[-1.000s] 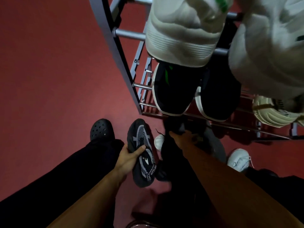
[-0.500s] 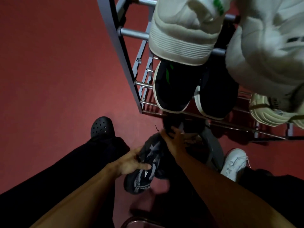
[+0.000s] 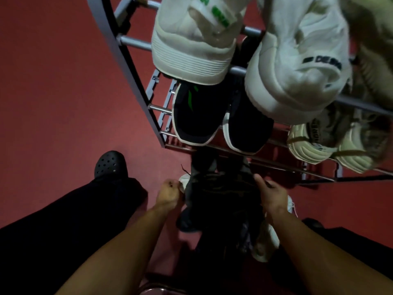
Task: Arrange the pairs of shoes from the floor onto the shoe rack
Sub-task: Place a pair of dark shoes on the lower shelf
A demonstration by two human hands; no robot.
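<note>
Both hands flank a dark shoe pile (image 3: 221, 201) on the red floor (image 3: 53, 92), directly below the grey metal shoe rack (image 3: 127, 60). The left hand (image 3: 168, 193) has its fingers curled at the pile's left edge; whether it grips anything cannot be determined in the dim light. The right hand (image 3: 271, 195) lies on the pile's right side, thumb extended; its hold cannot be determined. Beyond the hands, black sneakers (image 3: 221, 122) occupy a lower rack tier and white sneakers (image 3: 240, 50) the tier above. A white shoe (image 3: 265, 241) lies under the right forearm. A black clog (image 3: 110, 165) stands left of the left hand.
</note>
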